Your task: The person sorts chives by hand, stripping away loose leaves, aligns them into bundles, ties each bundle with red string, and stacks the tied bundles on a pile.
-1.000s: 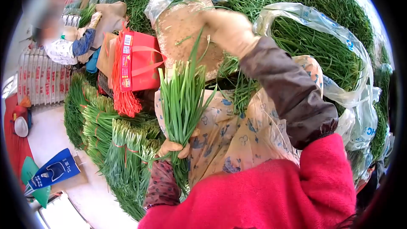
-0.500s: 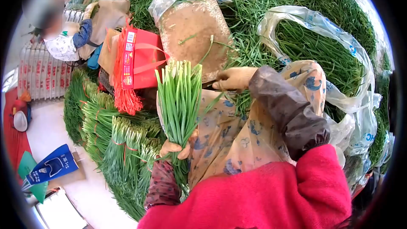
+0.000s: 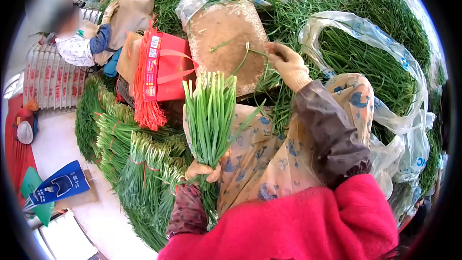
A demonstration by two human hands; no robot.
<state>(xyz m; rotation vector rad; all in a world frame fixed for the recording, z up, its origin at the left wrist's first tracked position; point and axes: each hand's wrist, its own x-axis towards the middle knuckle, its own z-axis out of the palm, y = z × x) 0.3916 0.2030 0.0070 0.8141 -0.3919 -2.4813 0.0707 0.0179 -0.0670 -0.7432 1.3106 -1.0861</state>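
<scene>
My left hand (image 3: 204, 169), in a pale glove, is closed around the lower part of a bunch of garlic chives (image 3: 210, 120). The bunch stands with its pale cut ends up, and a few leaves stick out to the right. My right hand (image 3: 289, 66), also gloved, is at the right edge of a worn board (image 3: 225, 31). Its thumb and forefinger are a little apart, close to the end of a loose chive stalk (image 3: 244, 58) on the board. Whether the fingertips touch the stalk is not clear.
Tied chive bundles (image 3: 139, 163) are piled at the left. A red bag (image 3: 174, 65) with red ties (image 3: 148, 110) stands beside the board. Loose chives (image 3: 365, 62) lie around an open plastic bag (image 3: 409, 62) at the right. Another person (image 3: 79, 48) sits at upper left.
My right hand has moved up and slightly right, from the board's lower corner to its right edge near the loose stalk. My left hand still grips the bunch; the view has shifted slightly.
</scene>
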